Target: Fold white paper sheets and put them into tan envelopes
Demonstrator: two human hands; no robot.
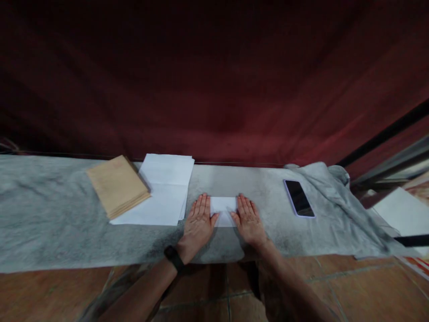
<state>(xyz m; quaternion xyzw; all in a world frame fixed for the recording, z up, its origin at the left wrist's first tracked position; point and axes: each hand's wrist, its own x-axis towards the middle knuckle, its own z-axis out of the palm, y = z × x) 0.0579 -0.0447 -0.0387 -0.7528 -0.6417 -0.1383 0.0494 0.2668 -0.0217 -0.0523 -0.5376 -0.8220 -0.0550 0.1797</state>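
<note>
White paper (223,204) – likely light, easily creased | hold: side edges | left hand (199,221), right hand (248,220) – flat at its sides, grasping nothing

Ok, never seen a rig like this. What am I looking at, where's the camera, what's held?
There is no machine here, just a person's bare hands. The single picture comes from a camera worn on the head, looking forward and down. The left hand and right hand lie flat at either end of a small white paper, thumbs over it; neither grips anything. Also on the gray cloth: a brown paper stack overlapping white sheets, and a smartphone in a purple case.
</note>
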